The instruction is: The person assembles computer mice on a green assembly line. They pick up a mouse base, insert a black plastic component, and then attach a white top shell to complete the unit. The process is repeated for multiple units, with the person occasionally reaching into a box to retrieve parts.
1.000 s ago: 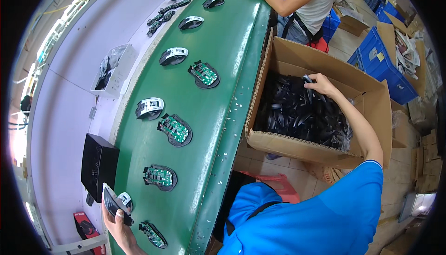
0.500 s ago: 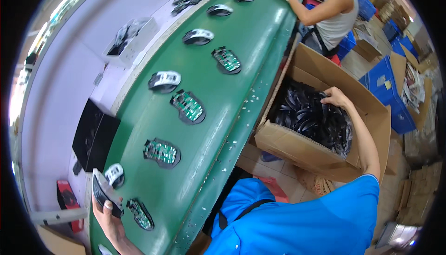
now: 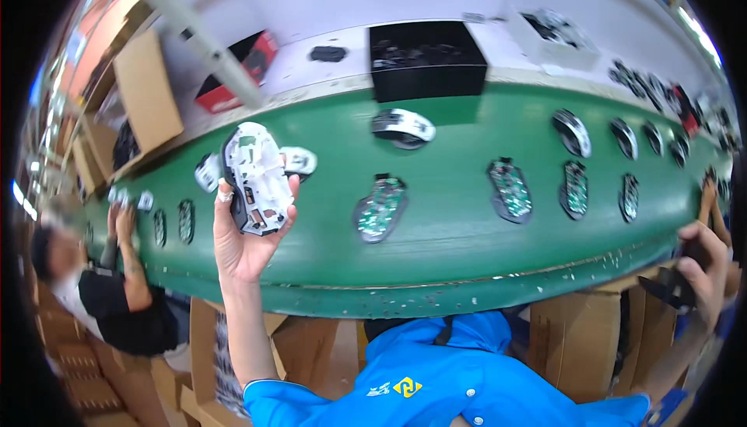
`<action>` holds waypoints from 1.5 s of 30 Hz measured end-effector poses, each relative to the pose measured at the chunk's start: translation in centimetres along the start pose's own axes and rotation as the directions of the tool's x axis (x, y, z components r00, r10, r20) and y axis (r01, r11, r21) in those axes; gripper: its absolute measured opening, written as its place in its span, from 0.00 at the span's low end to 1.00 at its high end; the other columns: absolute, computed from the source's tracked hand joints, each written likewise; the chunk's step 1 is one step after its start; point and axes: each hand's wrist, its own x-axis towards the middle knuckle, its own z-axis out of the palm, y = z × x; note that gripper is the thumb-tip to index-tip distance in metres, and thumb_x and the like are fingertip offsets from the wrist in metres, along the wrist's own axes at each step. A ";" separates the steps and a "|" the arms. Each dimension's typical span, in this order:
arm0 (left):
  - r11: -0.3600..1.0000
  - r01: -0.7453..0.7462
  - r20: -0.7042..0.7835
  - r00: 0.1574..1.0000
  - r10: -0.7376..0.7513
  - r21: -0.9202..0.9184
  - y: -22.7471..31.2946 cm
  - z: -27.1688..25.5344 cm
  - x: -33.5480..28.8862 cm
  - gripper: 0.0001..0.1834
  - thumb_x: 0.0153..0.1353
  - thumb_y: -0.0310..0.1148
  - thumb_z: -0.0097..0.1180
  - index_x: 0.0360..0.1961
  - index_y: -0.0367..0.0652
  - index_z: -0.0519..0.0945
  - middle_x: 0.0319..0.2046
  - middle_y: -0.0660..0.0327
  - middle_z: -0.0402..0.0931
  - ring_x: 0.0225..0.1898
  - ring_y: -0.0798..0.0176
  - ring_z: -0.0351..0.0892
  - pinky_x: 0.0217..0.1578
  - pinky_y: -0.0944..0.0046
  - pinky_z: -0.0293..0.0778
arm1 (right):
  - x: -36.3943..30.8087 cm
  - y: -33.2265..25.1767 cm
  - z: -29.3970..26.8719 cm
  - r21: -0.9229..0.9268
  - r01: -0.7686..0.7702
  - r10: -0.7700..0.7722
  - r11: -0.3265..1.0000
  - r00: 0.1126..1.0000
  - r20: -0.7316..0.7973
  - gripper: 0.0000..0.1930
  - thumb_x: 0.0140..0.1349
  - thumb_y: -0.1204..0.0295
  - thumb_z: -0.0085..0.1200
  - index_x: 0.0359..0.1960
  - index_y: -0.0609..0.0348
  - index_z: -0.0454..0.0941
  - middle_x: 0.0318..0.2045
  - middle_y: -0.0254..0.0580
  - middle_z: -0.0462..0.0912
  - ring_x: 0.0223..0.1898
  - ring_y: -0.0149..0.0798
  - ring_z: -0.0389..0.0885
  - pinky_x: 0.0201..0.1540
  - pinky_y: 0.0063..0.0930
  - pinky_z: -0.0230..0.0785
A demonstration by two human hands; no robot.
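Note:
Raised over the green belt, my left hand (image 3: pixel 247 254) grips a computer mouse shell (image 3: pixel 263 178) by its sides. The shell's white hollow inside faces me, and a black edge shows along its left. At the far right, my right hand (image 3: pixel 706 275), smeared by motion, holds a dark curved plastic piece (image 3: pixel 668 288). Behind the held shell lies a white-and-black mouse top (image 3: pixel 299 162). Another mouse top (image 3: pixel 405 127) is farther back on the belt. Nearest the left hand on its right is a mouse base with a green circuit board (image 3: pixel 381 207).
Several more mouse bases and tops run along the green conveyor belt (image 3: pixel 459 267). A black box (image 3: pixel 428 57) and a white box (image 3: pixel 554 42) stand on the back ledge. Cardboard boxes (image 3: pixel 574 341) sit below the front edge. A co-worker (image 3: pixel 117 295) works at the left.
My view has swung left to face the belt. My right hand has left the carton of black parts with a dark piece. The left hand now shows the shell's inside.

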 end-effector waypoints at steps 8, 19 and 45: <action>0.992 -0.095 -0.166 0.983 0.080 -0.084 1.9 -3.7 -10.4 0.35 0.57 0.40 0.48 0.65 0.41 0.55 0.61 0.42 0.58 0.56 0.43 0.67 0.50 0.42 0.72 | 19.2 -19.1 28.5 0.463 0.460 -0.651 0.758 0.578 0.492 0.16 0.58 0.63 0.57 0.37 0.65 0.77 0.26 0.36 0.78 0.29 0.25 0.73 0.34 0.24 0.68; 0.998 0.004 -0.154 0.988 0.005 0.059 2.2 -5.6 -13.3 0.37 0.60 0.47 0.45 0.67 0.43 0.51 0.62 0.44 0.56 0.57 0.34 0.65 0.42 0.40 0.77 | 23.4 -27.7 47.0 0.447 0.398 -0.577 0.801 0.711 0.401 0.16 0.56 0.64 0.55 0.40 0.65 0.76 0.34 0.45 0.83 0.36 0.36 0.81 0.42 0.29 0.71; 0.894 0.447 -0.016 0.895 -0.447 0.029 -2.6 -4.6 -6.2 0.23 0.58 0.34 0.48 0.50 0.29 0.64 0.29 0.43 0.78 0.15 0.52 0.79 0.09 0.64 0.75 | 16.7 -22.7 29.3 0.717 0.376 -0.809 0.588 0.306 0.503 0.30 0.47 0.77 0.47 0.58 0.58 0.67 0.19 0.29 0.66 0.20 0.23 0.64 0.23 0.20 0.59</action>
